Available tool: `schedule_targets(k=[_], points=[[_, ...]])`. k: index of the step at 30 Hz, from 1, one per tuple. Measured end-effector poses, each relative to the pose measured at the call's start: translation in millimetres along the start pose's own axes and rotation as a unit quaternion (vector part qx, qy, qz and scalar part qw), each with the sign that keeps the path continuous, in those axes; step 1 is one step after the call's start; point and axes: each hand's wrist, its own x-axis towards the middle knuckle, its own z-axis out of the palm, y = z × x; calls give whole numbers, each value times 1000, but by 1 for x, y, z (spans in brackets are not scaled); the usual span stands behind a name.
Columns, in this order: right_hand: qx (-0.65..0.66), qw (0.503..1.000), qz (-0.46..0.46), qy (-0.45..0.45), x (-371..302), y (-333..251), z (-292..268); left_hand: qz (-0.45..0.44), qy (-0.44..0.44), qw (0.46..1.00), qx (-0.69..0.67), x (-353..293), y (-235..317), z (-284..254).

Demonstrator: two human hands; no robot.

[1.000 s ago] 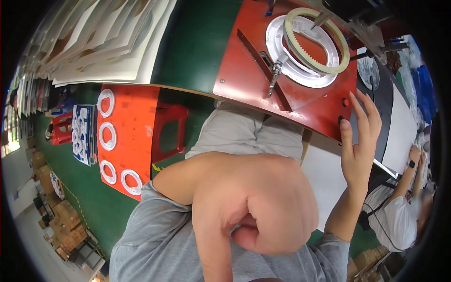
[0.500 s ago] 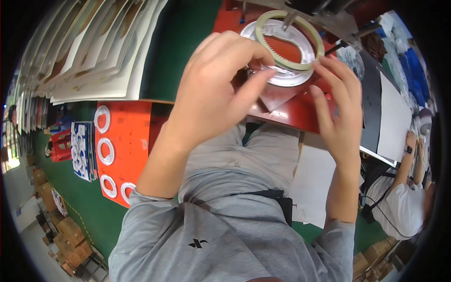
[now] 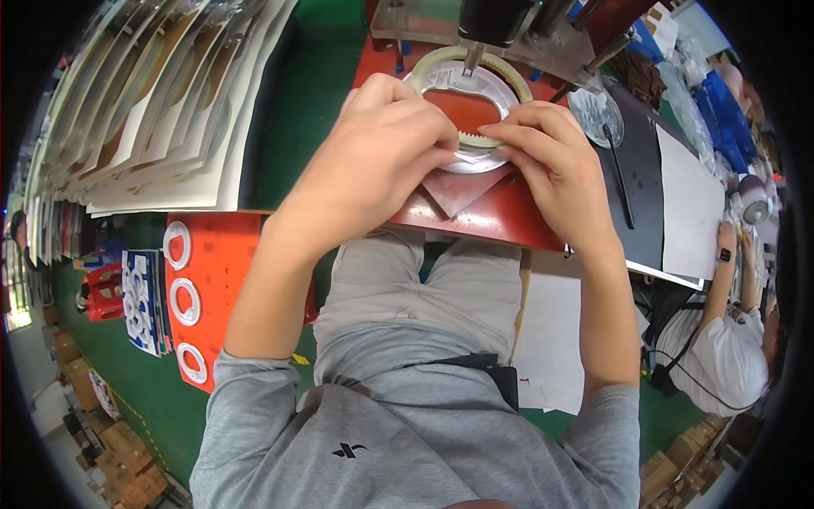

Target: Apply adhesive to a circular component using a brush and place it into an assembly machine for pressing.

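A pale green ring with inner teeth (image 3: 519, 83) lies over a white ring (image 3: 476, 162) beneath the tip of a press-like machine (image 3: 487, 21). My left hand (image 3: 369, 161) is closed at the lower left of the rings, thumb and fingers pinching the toothed ring's edge. Opposite it, my right hand (image 3: 551, 157) pinches the same ring at its lower right, with fingertips over the toothed inner side. The fingers partly hide both rims, so how well the rings line up cannot be told. Under them is the red work surface (image 3: 517, 212).
Paper sheets and bagged parts (image 3: 161, 110) stand stacked at the left. Several white rings (image 3: 185, 301) lie on an orange board below. To the right are a clear round dish (image 3: 596, 114), a black stick (image 3: 619, 178) and a white sheet (image 3: 691, 204). A person (image 3: 721, 339) sits beyond.
Both hands have drawn closer together on the rings. My right fingers, spread before, now pinch the toothed ring. The view has shifted, showing more of the machine.
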Motion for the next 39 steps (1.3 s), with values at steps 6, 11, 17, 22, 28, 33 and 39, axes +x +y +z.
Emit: schedule_targets(k=[6, 11, 17, 22, 28, 33, 39], points=[[-18, 999, -2, 28, 0, -11, 13, -17, -15, 999, -30, -7, -10, -14], [-26, 998, 13, 60, 1, -19, 21, -56, -48, 997, -39, -8, -19, -13], [-15, 997, 33, 65, 1, -21, 22, -70, -96, 991, -68, -1, -27, -19], [-21, 998, 39, 53, 1, -22, 18, -70, -142, 983, -97, 6, -33, -23], [-11, 999, 30, 39, 2, -20, 17, 25, -26, 996, 76, -14, -13, -16], [-34, 999, 9, 36, 4, -22, 15, -9, 31, 996, 83, -36, -1, 2], [-64, 997, -2, 36, 2, -29, 15, -25, 28, 999, 3, -38, -13, 2]])
